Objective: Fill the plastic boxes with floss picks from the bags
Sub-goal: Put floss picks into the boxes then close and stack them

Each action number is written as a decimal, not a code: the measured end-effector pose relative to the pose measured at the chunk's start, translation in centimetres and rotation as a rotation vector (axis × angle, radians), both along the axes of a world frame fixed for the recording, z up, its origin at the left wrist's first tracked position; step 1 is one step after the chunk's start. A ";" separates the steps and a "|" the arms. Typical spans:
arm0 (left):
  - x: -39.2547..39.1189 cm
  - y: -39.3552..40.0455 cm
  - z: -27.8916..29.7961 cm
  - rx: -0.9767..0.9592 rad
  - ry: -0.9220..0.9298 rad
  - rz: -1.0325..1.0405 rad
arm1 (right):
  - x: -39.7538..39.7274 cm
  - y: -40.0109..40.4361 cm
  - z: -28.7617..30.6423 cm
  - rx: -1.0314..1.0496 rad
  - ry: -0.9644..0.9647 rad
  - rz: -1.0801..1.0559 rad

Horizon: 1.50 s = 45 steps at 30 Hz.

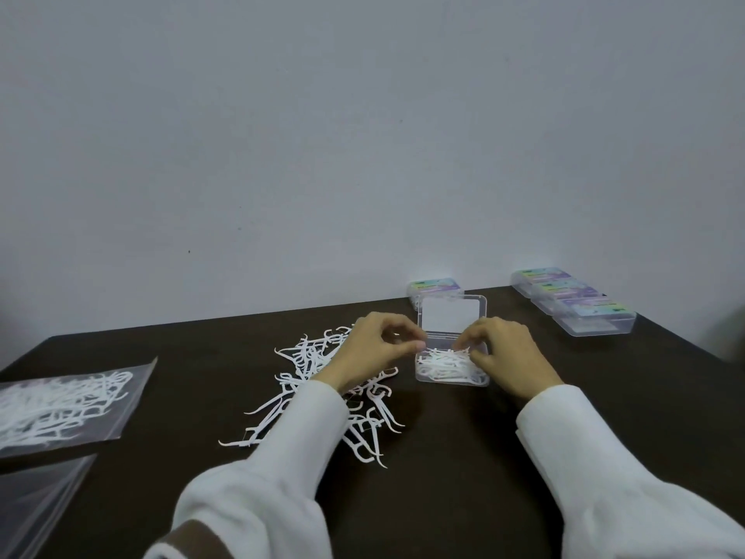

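Centrally, on dark counter [463,457]: open clear plastic box [451,369], lid [452,316] hinged up at the far side, tray part-filled with white floss picks [443,365]. Left hand [377,349] at the box's left edge, fingers curled, thumb and forefinger pinched together at the rim; too small to tell whether a pick sits in that grip. Right hand [506,355] over the box's right side, fingers curled down onto the picks inside; grip apparently on picks, not certain. White sleeves [306,449] on both arms. Loose pile of floss picks [306,365] spread on the counter just left of the box, partly under the left wrist and forearm. Further left, near the counter edge: clear bag [60,409] lying flat, picks still inside. Second clear bag [36,502] nearer, at lower left, contents not discernible. Behind the open box, touching or just beside its lid: closed box [433,286] with a coloured label. Far right, near the wall [363,135]: row of three closed labelled boxes [572,302], side by side, well apart from the hands.
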<state>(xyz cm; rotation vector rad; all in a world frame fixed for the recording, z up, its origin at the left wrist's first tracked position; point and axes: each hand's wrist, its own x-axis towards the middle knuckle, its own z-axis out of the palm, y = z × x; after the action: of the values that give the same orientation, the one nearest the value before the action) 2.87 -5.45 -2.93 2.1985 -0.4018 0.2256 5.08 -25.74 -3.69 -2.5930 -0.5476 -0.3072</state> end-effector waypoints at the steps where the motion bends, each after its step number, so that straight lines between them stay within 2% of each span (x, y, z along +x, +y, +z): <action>1: -0.3 0.3 0.3 -0.010 0.003 0.006 | -0.2 0.2 0.2 0.005 -0.014 0.010; 6: -1.8 1.8 0.6 -0.021 0.030 0.035 | -1.5 1.9 0.6 0.047 -0.073 0.132; 12: -4.6 4.8 -0.9 -0.008 0.083 0.109 | -4.5 5.4 0.2 0.011 0.016 0.316; 15: -6.3 7.2 -1.0 0.055 0.091 0.175 | -5.7 7.3 -0.8 -0.146 0.104 0.297; 17: -7.2 8.7 -0.8 0.137 0.125 0.195 | -6.3 8.1 -1.4 -0.220 0.075 0.303; 22: -8.1 12.0 -1.4 0.285 0.353 0.235 | -5.8 10.6 -1.6 -0.231 0.094 0.313; 25: -7.7 12.2 -2.1 0.284 0.396 0.259 | -5.2 11.4 -1.6 -0.184 0.025 0.287; 32: -7.7 11.1 -2.5 0.183 0.183 0.301 | -4.9 11.2 -1.7 -0.102 -0.109 0.293; 39: -7.9 10.4 -2.2 0.333 0.002 0.341 | -4.4 10.7 -1.7 0.053 -0.005 0.351; 45: -8.3 9.8 -1.7 0.338 -0.095 0.389 | -4.0 10.3 -1.4 0.143 0.010 0.373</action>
<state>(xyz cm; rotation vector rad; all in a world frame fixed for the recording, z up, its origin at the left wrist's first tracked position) -5.39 4.38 -4.67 2.5957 -0.0590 0.5058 1.12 -15.45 -5.10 -2.2955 -0.9507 -0.1991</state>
